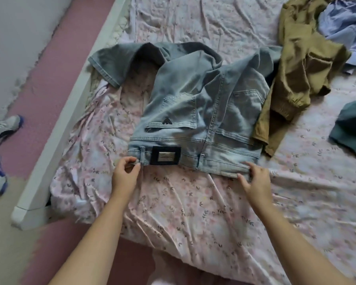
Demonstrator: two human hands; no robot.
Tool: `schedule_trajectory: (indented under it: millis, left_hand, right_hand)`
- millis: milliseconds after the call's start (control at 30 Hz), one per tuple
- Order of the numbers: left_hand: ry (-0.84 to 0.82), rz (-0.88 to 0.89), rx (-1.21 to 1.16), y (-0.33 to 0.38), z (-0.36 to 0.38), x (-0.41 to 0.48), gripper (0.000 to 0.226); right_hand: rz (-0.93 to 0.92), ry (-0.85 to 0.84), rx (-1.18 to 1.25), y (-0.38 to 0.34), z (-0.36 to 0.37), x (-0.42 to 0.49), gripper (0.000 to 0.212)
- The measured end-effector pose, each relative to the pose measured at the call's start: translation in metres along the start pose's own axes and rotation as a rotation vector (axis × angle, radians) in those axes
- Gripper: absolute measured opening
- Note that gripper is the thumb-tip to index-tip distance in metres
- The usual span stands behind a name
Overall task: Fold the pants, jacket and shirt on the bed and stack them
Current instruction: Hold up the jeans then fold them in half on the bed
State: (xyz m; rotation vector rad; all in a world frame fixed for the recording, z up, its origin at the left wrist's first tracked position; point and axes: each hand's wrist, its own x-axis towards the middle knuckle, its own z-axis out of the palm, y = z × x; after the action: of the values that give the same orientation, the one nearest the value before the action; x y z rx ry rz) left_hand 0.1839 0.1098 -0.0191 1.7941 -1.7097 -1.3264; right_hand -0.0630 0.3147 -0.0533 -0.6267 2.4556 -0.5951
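Light blue jeans lie on the bed, back side up, waistband toward me, legs doubled back with a hem sticking out at the far left. My left hand pinches the waistband's left corner. My right hand grips the waistband's right corner. A tan jacket lies crumpled to the right of the jeans, partly under them. A light blue shirt is bunched at the far right corner.
The bed carries a wrinkled pink floral sheet. A dark green garment lies at the right edge. The white bed frame runs along the left, with sneakers on the pink floor beside it.
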Motion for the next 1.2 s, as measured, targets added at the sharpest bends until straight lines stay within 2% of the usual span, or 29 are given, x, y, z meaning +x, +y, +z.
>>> schedule_trajectory:
  millis: [133, 233, 300, 467, 633, 733, 867, 1000, 1100, 1200]
  left_hand:
    - [0.031, -0.041, -0.066, -0.017, 0.01, 0.016, 0.02]
    - [0.055, -0.018, -0.093, -0.02, 0.017, 0.024, 0.021]
    - [0.061, 0.002, -0.091, -0.016, 0.017, 0.023, 0.022]
    - [0.014, 0.06, -0.037, 0.01, -0.006, 0.007, 0.019]
    - [-0.076, 0.213, -0.024, 0.069, -0.047, -0.033, 0.016]
    - [-0.124, 0.268, -0.021, 0.111, -0.066, -0.07, 0.019]
    - [-0.207, 0.253, -0.074, 0.164, -0.09, -0.112, 0.026]
    - [-0.284, 0.297, -0.11, 0.21, -0.112, -0.144, 0.035]
    - [-0.232, 0.421, -0.136, 0.251, -0.129, -0.157, 0.038]
    - [-0.063, 0.581, -0.142, 0.302, -0.14, -0.168, 0.038]
  right_hand:
    - [0.118, 0.121, 0.077, 0.006, 0.013, 0.01, 0.049]
    - [0.086, 0.071, 0.198, 0.012, 0.02, 0.018, 0.048]
    - [0.072, 0.058, 0.283, 0.012, 0.021, 0.014, 0.041]
    - [0.032, 0.176, 0.326, -0.015, 0.0, -0.009, 0.026]
    - [-0.004, 0.024, 0.398, -0.056, -0.062, -0.054, 0.028]
    - [0.012, -0.008, 0.545, -0.071, -0.108, -0.096, 0.028]
    - [0.065, 0.057, 0.803, -0.091, -0.166, -0.15, 0.027]
    - [0.015, 0.165, 0.951, -0.118, -0.227, -0.181, 0.029]
    - [-0.089, 0.187, 1.097, -0.138, -0.286, -0.191, 0.036]
    - [-0.213, 0.236, 1.095, -0.154, -0.342, -0.194, 0.045]
